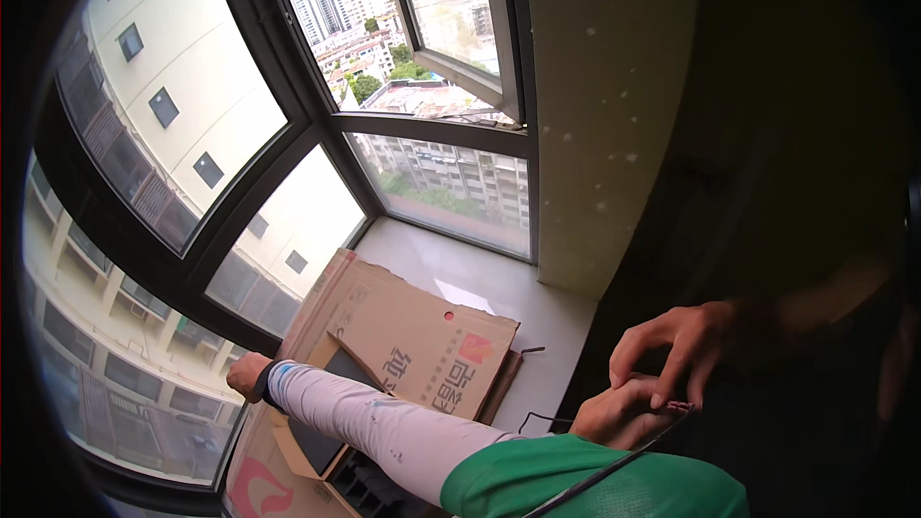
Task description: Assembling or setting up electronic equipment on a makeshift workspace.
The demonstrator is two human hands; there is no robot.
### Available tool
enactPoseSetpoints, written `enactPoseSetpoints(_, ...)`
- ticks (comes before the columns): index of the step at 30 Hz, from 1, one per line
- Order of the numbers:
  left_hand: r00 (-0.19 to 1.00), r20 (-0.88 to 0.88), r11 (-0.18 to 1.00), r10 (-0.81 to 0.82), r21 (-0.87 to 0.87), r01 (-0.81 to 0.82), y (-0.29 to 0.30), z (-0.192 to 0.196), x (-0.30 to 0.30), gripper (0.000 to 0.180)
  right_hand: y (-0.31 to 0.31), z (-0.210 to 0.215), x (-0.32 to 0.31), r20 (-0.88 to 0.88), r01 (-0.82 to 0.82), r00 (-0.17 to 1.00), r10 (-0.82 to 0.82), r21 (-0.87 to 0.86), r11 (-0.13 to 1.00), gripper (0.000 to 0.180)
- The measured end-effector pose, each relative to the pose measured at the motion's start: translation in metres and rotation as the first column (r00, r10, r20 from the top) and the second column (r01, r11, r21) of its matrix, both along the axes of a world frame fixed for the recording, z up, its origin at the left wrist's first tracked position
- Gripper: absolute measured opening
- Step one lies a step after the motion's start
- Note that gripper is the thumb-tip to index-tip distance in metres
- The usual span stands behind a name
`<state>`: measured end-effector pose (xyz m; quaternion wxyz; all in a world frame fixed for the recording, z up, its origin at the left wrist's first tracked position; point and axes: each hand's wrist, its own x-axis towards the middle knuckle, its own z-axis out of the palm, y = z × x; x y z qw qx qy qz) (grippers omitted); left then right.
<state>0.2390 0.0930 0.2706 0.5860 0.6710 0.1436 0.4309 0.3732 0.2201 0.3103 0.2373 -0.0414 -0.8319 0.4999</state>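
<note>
My left arm, in a pale sleeve below a green shirt sleeve, stretches across an opened cardboard box (403, 312). At the box's left edge, beside the window frame, my left hand (251, 377) is closed; its fingertips and anything in them are hidden. A dark band circles that wrist. Inside the box, below my arm, a black ridged part (369, 487) shows. My right hand is out of view. Close on the right, another person's two bare hands pinch the reddish wire ends of a dark cable (614, 467), which crosses in front of my green sleeve.
The box lies on a pale sill (561, 312) in a window corner. Dark window frames (317, 129) enclose it, and one sash (470, 77) stands ajar above a high drop. A dark rod end (533, 350) sticks out by the box. A wall (604, 134) rises at right.
</note>
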Motion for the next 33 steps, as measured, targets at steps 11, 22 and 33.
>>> enactPoseSetpoints(11, 0.939, 0.318, 0.931, -0.133, -0.284, 0.228, -0.003, 0.003, -0.006, 0.031, 0.046, -0.054, -0.415, 0.137, -0.074, 0.991, 0.012, 0.458, 0.886, 0.037)
enactPoseSetpoints(22, 0.931, 0.233, 0.790, -0.280, -0.495, 0.362, -0.001, 0.016, -0.009, 0.041, 0.032, -0.100, -0.575, 0.021, 0.184, 0.955, -0.295, 0.738, 0.649, 0.017)
enactPoseSetpoints(33, 0.954, 0.138, 0.799, -0.265, -0.522, 0.298, 0.004, 0.004, -0.020, 0.045, 0.041, -0.089, -0.561, 0.123, 0.106, 0.953, -0.279, 0.725, 0.681, 0.016)
